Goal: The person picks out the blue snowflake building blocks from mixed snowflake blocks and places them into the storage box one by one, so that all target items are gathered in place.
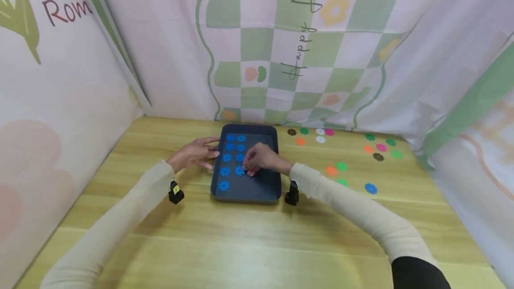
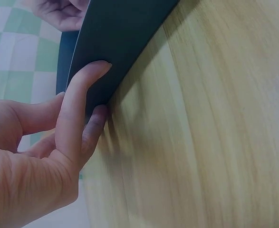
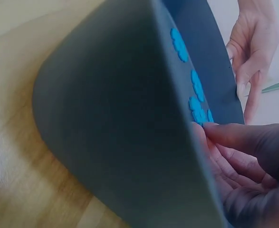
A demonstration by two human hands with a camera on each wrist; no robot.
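Note:
A dark grey rectangular tray lies on the table with blue flower-shaped discs set in two columns on its left side. My right hand reaches inside and pinches a blue flower-shaped disc between thumb and index finger, down at the tray floor. In the right wrist view, the tray's wall hides part of that hand. At the tray's left side, my left hand touches the outer wall with loosely bent fingers, its thumb near the rim.
Right of the tray lie loose flower-shaped discs: a white one, an orange one, a brown one, a blue one and several others. A patterned curtain hangs along the back edge of the wooden table.

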